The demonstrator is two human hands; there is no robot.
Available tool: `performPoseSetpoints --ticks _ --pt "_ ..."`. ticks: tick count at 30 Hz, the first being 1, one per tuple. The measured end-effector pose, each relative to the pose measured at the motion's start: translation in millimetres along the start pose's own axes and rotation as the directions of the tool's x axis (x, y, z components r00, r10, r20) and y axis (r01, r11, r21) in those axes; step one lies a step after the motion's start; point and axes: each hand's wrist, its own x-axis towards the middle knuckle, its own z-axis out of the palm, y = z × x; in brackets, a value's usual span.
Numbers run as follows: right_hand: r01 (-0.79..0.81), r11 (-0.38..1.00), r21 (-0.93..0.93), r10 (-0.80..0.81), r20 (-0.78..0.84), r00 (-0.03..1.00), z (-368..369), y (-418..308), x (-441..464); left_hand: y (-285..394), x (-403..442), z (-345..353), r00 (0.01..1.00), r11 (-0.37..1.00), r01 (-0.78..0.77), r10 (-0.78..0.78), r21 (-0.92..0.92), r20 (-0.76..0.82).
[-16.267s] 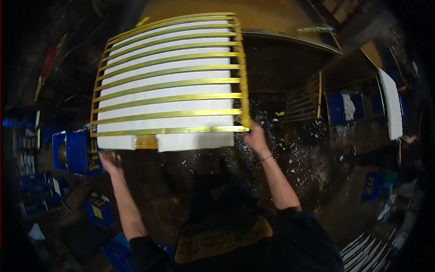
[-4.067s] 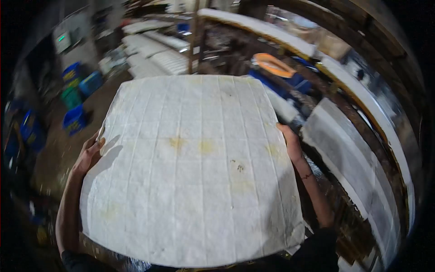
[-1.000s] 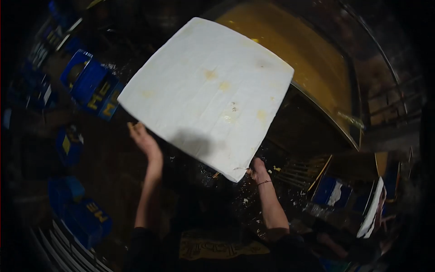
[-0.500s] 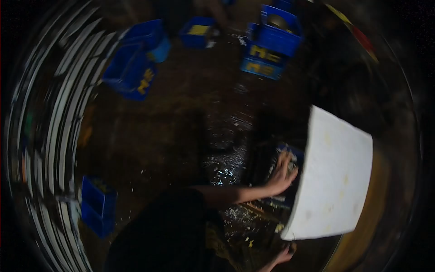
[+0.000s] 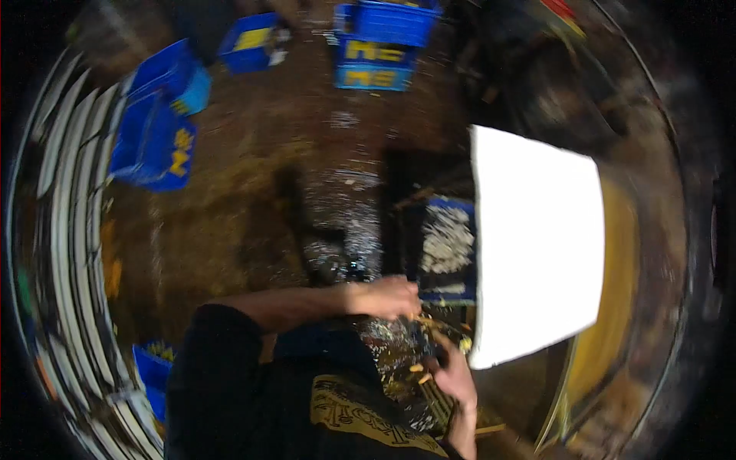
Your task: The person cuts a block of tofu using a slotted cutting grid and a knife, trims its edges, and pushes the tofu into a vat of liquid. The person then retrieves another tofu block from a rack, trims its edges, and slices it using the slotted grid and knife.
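My left hand point(image 5: 387, 297) reaches in from the left with its fingers curled closed. What they hold, if anything, is hidden. Below and to its right is my right hand point(image 5: 454, 376), thumb and forefinger apart, beside small yellowish bits. A dark, blurred shape lies between the two hands; I cannot tell what it is or whether either hand touches it. Just beyond my left hand stands a dark blue crate point(image 5: 437, 294) with a heap of whitish pieces point(image 5: 447, 241). A large white panel point(image 5: 537, 245) rises right beside the crate, to the right of both hands.
Blue bins point(image 5: 153, 142) stand at the upper left, another blue bin point(image 5: 244, 44) at the top, and stacked bins with yellow lettering point(image 5: 376, 65) farther right. One blue bin point(image 5: 151, 376) is at lower left. White slats point(image 5: 65, 176) line the left side. The brown floor point(image 5: 222, 184) looks wet.
My left hand has moved from over the crate's whitish pieces down and left, and its fingers have closed. My right hand has come up toward it. The view has shifted.
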Motion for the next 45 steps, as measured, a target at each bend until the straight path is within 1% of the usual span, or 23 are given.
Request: performPoseSetpoints --ticks 2,3,4,5,6,7,8,10,12,14,15,16,18,23,26,28,29,32,36,38,42,44,45 --pt "0.068 0.997 -0.033 -0.071 -0.106 0.992 -13 -10 32 -11 29 -51 0.996 0.997 -0.043 0.048 0.07 -0.076" --pt "0.14 0.979 -0.148 -0.173 -0.243 0.955 -20 -13 51 -26 43 -64 0.961 0.995 -0.014 0.04 0.096 -0.273" --pt "0.197 0.941 -0.277 -0.289 -0.347 0.892 -30 -17 69 -38 57 -75 0.885 0.993 0.033 0.022 0.109 -0.465" --pt "0.161 0.961 -0.225 -0.238 -0.379 0.894 -42 -25 85 -42 72 -86 0.746 0.992 0.124 -0.08 0.02 -0.661" --pt "0.135 0.977 -0.166 -0.192 -0.399 0.897 -57 -33 105 -49 88 -98 0.557 0.974 0.208 -0.193 -0.09 -0.807" --pt "0.154 0.978 -0.143 -0.202 -0.445 0.872 -63 -45 122 -60 99 -104 0.455 0.916 0.203 -0.4 -0.345 -0.796" --pt "0.175 0.977 -0.123 -0.213 -0.487 0.847 -65 -57 139 -73 109 -109 0.351 0.798 0.171 -0.598 -0.578 -0.721" --pt "0.193 0.966 -0.171 -0.255 -0.525 0.812 -64 -64 176 -106 128 -112 0.275 0.737 0.118 -0.669 -0.666 -0.691" --pt "0.223 0.923 -0.314 -0.374 -0.594 0.712 -59 -78 207 -125 142 -121 0.28 0.731 0.134 -0.675 -0.669 -0.682" --pt "0.184 0.91 -0.371 -0.39 -0.616 0.685 -59 -87 235 -132 152 -134 0.262 0.587 0.091 -0.794 -0.805 -0.549" --pt "0.156 0.897 -0.413 -0.406 -0.633 0.659 -60 -91 247 -134 153 -140 0.305 0.564 0.056 -0.795 -0.824 -0.523" --pt "0.146 0.895 -0.422 -0.406 -0.632 0.66 -62 -96 256 -135 154 -144 0.309 0.558 0.046 -0.796 -0.828 -0.52" --pt "0.05 0.899 -0.434 -0.353 -0.654 0.669 -67 -102 272 -145 157 -143 0.304 0.69 0.064 -0.701 -0.721 -0.645" --pt "-0.048 0.881 -0.472 -0.318 -0.663 0.678 -70 -100 288 -151 159 -150 0.336 0.695 -0.068 -0.66 -0.716 -0.672" --pt "-0.056 0.875 -0.48 -0.323 -0.667 0.671 -64 -91 274 -155 158 -149 0.321 0.747 -0.013 -0.626 -0.665 -0.71" --pt "-0.022 0.871 -0.491 -0.357 -0.662 0.659 -59 -78 256 -154 157 -150 0.27 0.887 0.103 -0.46 -0.449 -0.846" --pt "-0.03 0.866 -0.499 -0.356 -0.658 0.664 -55 -69 244 -153 156 -146 0.265 0.887 0.14 -0.461 -0.439 -0.847" --pt "-0.108 0.869 -0.483 -0.283 -0.664 0.692 -41 -50 202 -138 155 -128 0.262 0.919 0.096 -0.394 -0.382 -0.881" --pt "-0.126 0.864 -0.488 -0.262 -0.649 0.714 -28 -22 147 -94 156 -83 0.248 0.874 -0.079 -0.449 -0.48 -0.858" --pt "-0.065 0.868 -0.492 -0.317 -0.652 0.689 -20 -9 121 -70 158 -56 0.231 0.832 -0.113 -0.51 -0.544 -0.828" --pt "-0.083 0.881 -0.466 -0.28 -0.654 0.703 -8 16 69 -24 158 -6 0.224 0.798 -0.133 -0.554 -0.588 -0.802" --pt "-0.075 0.884 -0.461 -0.285 -0.66 0.695 -3 29 45 2 156 12 0.235 0.697 -0.171 -0.658 -0.696 -0.716" --pt "-0.116 0.879 -0.462 -0.252 -0.658 0.709 0 37 32 15 156 22 0.237 0.659 -0.187 -0.689 -0.728 -0.685"
